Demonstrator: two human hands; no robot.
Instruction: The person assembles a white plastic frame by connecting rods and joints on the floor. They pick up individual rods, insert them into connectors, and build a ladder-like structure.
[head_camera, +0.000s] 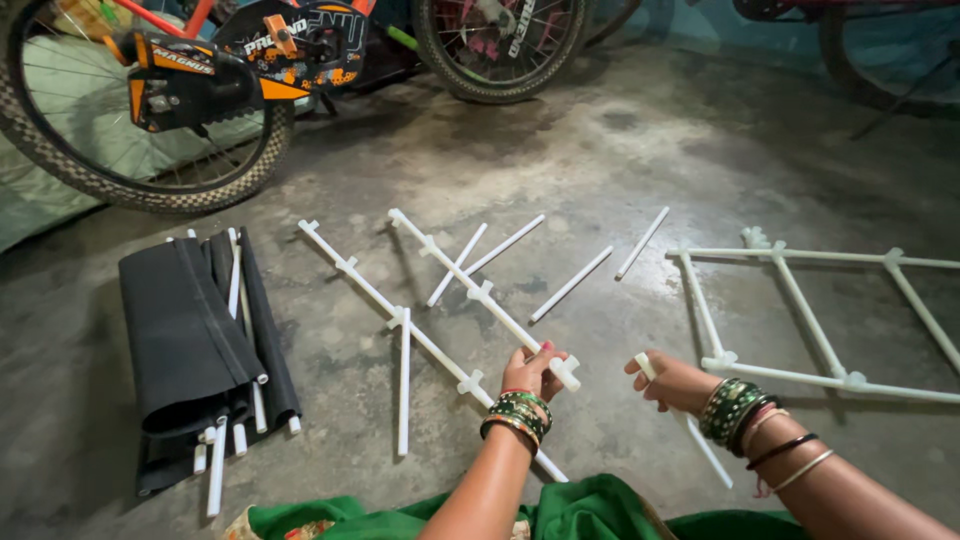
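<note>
Left hand (530, 368) grips the near end of a jointed rod (480, 292) lying on the floor (620, 150), right hand (668, 380) clasps a loose tube (700, 440); both parts judged light, rigid, smooth, best held beside connectors.

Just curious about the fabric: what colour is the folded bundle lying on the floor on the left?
Black, with white rods poking out; the head view shows the folded bundle clearly.

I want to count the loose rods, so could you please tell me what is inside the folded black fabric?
White rods poke out of the folded black fabric at both ends. How many lie inside cannot be seen.
</note>
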